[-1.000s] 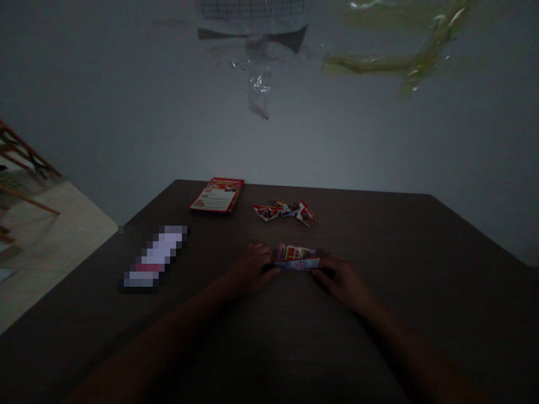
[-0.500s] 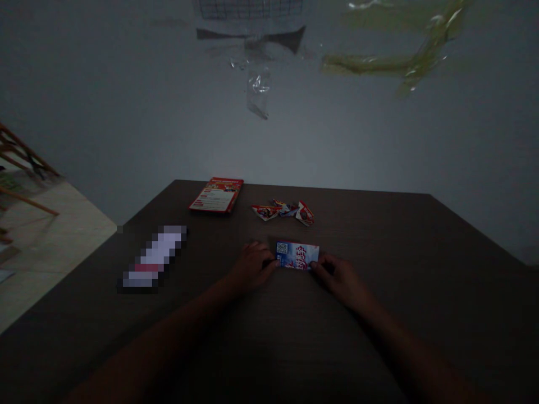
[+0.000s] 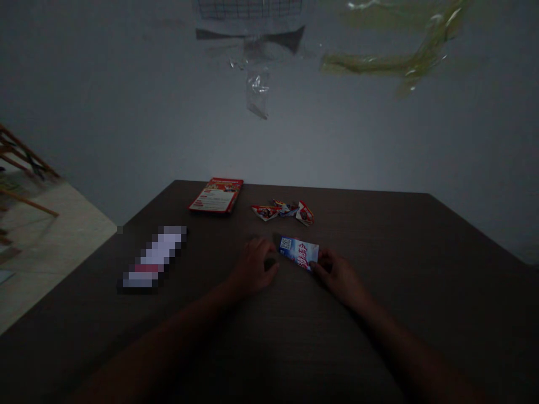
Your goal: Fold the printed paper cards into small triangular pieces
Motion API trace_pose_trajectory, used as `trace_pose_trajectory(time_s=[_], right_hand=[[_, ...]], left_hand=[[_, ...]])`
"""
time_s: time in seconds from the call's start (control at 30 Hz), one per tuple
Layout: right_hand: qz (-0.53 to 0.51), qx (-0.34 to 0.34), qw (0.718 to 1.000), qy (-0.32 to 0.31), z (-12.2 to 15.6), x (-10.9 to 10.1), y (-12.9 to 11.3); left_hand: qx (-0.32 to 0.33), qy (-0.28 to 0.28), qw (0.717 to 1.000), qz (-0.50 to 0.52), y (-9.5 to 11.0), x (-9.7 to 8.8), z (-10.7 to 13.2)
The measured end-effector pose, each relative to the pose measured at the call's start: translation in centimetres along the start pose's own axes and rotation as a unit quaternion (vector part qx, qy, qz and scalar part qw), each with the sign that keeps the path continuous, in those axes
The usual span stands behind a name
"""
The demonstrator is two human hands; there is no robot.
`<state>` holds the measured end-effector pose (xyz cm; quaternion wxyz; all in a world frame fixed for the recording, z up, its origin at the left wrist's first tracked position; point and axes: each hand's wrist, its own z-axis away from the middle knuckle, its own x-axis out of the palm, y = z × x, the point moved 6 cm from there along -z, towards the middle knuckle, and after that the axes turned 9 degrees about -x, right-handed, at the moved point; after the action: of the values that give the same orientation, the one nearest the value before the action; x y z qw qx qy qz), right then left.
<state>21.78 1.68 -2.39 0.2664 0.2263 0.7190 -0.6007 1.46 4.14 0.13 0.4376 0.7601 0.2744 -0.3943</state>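
In the head view, a dark brown tabletop (image 3: pixel 429 280) with faint grain is dimly lit and set near a pale grey wall (image 3: pixel 379 129). Near the tabletop's middle, a blue and white printed paper (image 3: pixel 304 253) is held slantwise, its right edge pinched between thumb and fingers by the right hand (image 3: pixel 339 275). The left hand (image 3: pixel 255 264) is placed just beside the paper's left end, thumb and fingers parted; whether the paper is touched by it cannot be told. Farther back, folded paper pieces (image 3: pixel 305 213) are bunched together, and to their left red and white leaflets (image 3: pixel 216 196) are laid. At the left, a phone-like slab (image 3: pixel 155 258) is blurred into blocks. The wall is marked by 1 bent run of yellowish tape (image 3: pixel 366 64) and a clear strip (image 3: pixel 256 92). Beyond the left edge, a pale floor (image 3: pixel 78 219) and brown bars (image 3: pixel 29 150) are seen.
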Motion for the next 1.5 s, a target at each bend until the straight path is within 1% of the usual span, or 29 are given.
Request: trace_pose_trajectory(time_s=[0.07, 0.13, 0.27, 0.33, 0.43, 0.53, 0.6, 0.67, 0.7, 0.73, 0.8, 0.83, 0.87, 0.93, 0.97, 1.0, 1.07, 1.2, 1.27, 1.33, 1.5], right_hand=[[-0.033, -0.001, 0.999, 0.004, 0.0, 0.0, 0.0], [-0.084, 0.002, 0.996, 0.007, 0.0, 0.0, -0.2], [-0.213, 0.028, 0.977, 0.0, 0.0, 0.4, -0.9], [-0.286, 0.036, 0.958, -0.008, 0.1, 0.8, -1.2], [-0.391, 0.049, 0.919, -0.027, 0.2, 1.8, -1.6], [-0.452, 0.053, 0.889, -0.047, 0.3, 2.5, -1.8], [-0.472, 0.046, 0.88, -0.032, 0.4, 2.3, -1.8], [-0.471, 0.035, 0.881, 0.007, 0.4, 1.6, -1.7], [-0.459, 0.026, 0.888, 0.032, 0.4, 1.0, -1.6], [-0.438, 0.016, 0.897, 0.055, 0.5, 0.5, -1.6], [-0.381, -0.009, 0.92, 0.089, 0.6, -0.5, -1.7], [-0.352, -0.022, 0.931, 0.096, 0.7, -0.8, -1.8], [-0.327, -0.033, 0.94, 0.095, 0.7, -0.9, -1.9], [-0.301, -0.052, 0.949, 0.08, 0.8, -0.8, -2.3], [-0.297, -0.058, 0.95, 0.073, 0.9, -0.6, -2.5], [-0.297, -0.061, 0.95, 0.068, 0.9, -0.5, -2.6], [-0.3, -0.055, 0.95, 0.065, 0.9, -0.2, -2.7], [-0.288, -0.031, 0.954, 0.072, 1.0, 0.0, -2.6], [-0.28, -0.037, 0.956, 0.08, 1.1, -0.1, -2.5], [-0.279, -0.046, 0.956, 0.081, 1.2, -0.1, -2.5], [-0.267, -0.054, 0.96, 0.064, 1.3, 0.1, -3.0]], left_hand=[[0.049, 0.005, 0.999, -0.014, 1.3, -0.3, 0.3], [0.099, -0.009, 0.995, -0.03, 2.7, -0.3, 0.6], [0.159, -0.028, 0.984, -0.078, 4.3, -0.1, 1.2], [0.176, -0.027, 0.98, -0.091, 4.6, 0.1, 1.3], [0.194, -0.015, 0.977, -0.091, 4.7, 0.2, 1.3], [0.201, -0.016, 0.977, -0.068, 4.5, 0.1, 1.1], [0.195, -0.011, 0.98, -0.039, 4.3, -0.1, 0.9], [0.169, 0.002, 0.986, 0.007, 3.9, -0.4, 0.8], [0.142, 0.007, 0.989, 0.039, 3.6, -0.6, 0.6], [0.104, 0.008, 0.992, 0.075, 3.3, -0.8, 0.5], [0.001, 0.001, 0.988, 0.156, 2.3, -0.8, 0.2], [-0.054, -0.01, 0.978, 0.201, 1.8, -0.7, 0.2], [-0.103, -0.027, 0.962, 0.251, 1.4, -0.5, 0.2], [-0.174, -0.068, 0.914, 0.36, 1.2, 0.3, 0.4], [-0.195, -0.089, 0.887, 0.41, 1.3, 0.7, 0.5], [-0.21, -0.108, 0.861, 0.451, 1.4, 1.1, 0.7], [-0.227, -0.132, 0.825, 0.5, 1.8, 1.8, 1.1], [-0.243, -0.146, 0.791, 0.542, 2.3, 2.6, 1.7], [-0.245, -0.148, 0.782, 0.554, 2.4, 2.7, 1.9], [-0.24, -0.142, 0.779, 0.562, 2.5, 2.7, 1.8], [-0.25, -0.102, 0.784, 0.559, 1.8, 2.6, 1.7]])
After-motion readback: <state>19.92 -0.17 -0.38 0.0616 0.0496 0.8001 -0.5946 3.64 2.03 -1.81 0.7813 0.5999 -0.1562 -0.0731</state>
